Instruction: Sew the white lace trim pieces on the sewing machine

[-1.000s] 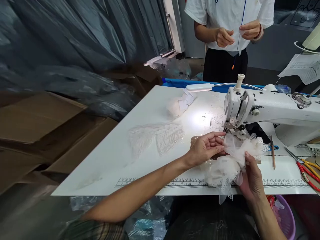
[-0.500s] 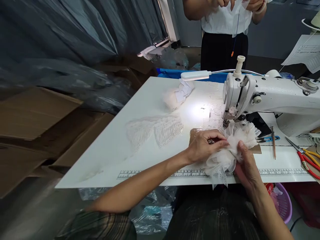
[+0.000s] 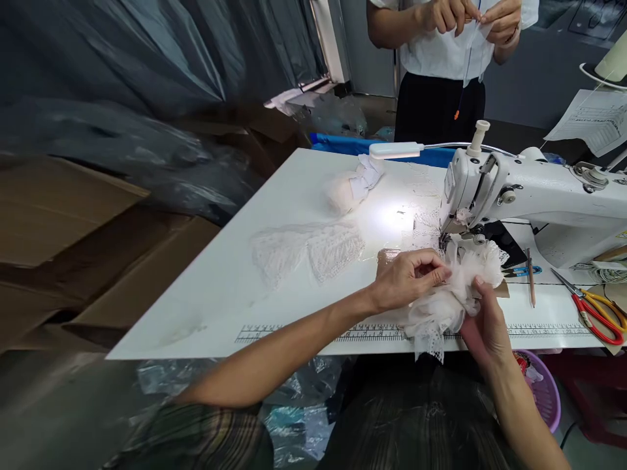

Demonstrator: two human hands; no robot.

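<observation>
A bunch of cream tulle and lace fabric (image 3: pixel 443 307) lies gathered just in front of the sewing machine (image 3: pixel 533 189), partly under its presser foot and needle area. My left hand (image 3: pixel 404 281) pinches the upper left of the fabric between thumb and fingers. From the right, my right hand (image 3: pixel 490 326) grips the bunch, its thumb on top and its fingers tucked underneath, partly hidden. Lace trim hangs from the fabric over the printed ruler strip (image 3: pixel 372 334) at the table's front edge.
Flat lace pieces (image 3: pixel 336 251) and a tulle bundle (image 3: pixel 345 192) lie on the white table (image 3: pixel 206 307). Right of my hands are blue snips (image 3: pixel 522 271), a pencil (image 3: pixel 531 281) and red-yellow scissors (image 3: pixel 597 313). Cardboard boxes (image 3: pixel 59 215) stand left. A person (image 3: pixel 441 59) stands behind the table.
The view has shifted slightly. Both my hands keep hold of the fabric in nearly the same place. The other person's hands now show more fully, holding a thin cord.
</observation>
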